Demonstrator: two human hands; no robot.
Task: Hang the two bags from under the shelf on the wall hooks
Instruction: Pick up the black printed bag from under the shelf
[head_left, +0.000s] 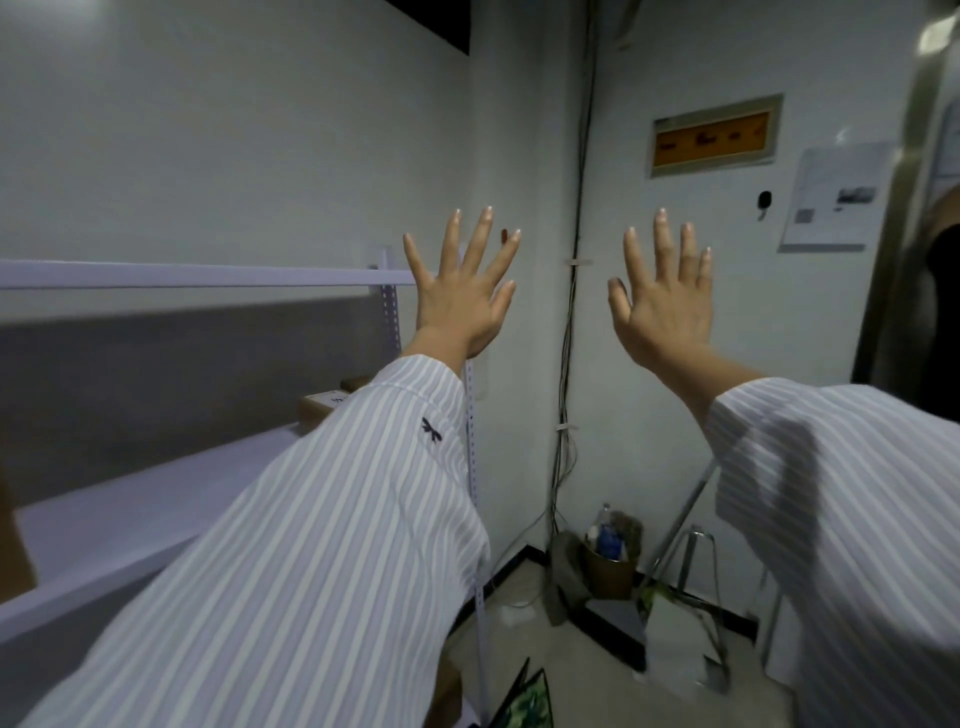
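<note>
Head view of a room corner, with both arms raised toward the wall. The left hand (460, 291) and the right hand (662, 296) are held up side by side, backs to the camera, all fingers spread wide and grasping nothing. Both forearms wear a white striped sleeve (332, 525); a small dark embroidered mark sits near the left cuff, its form too small to read. At left stands a white shelf unit (197, 274) with perforated uprights; a cardboard box (318, 408) bearing a pale label with illegible writing rests on a lower board, partly hidden by the left sleeve. At the bottom edge, beside the shelf's foot, a bag with a green leafy print (524, 701) shows only its upper corner. A small reddish-brown wall hook (504, 235) appears between the left fingertips. On the right wall are an orange framed plaque (711, 136) with dark, blurred characters and a paper notice (831, 200) carrying a small picture and a code square, both unreadable. Cables (569, 364) run down the corner to a bin (608, 561) holding bottles.
</note>
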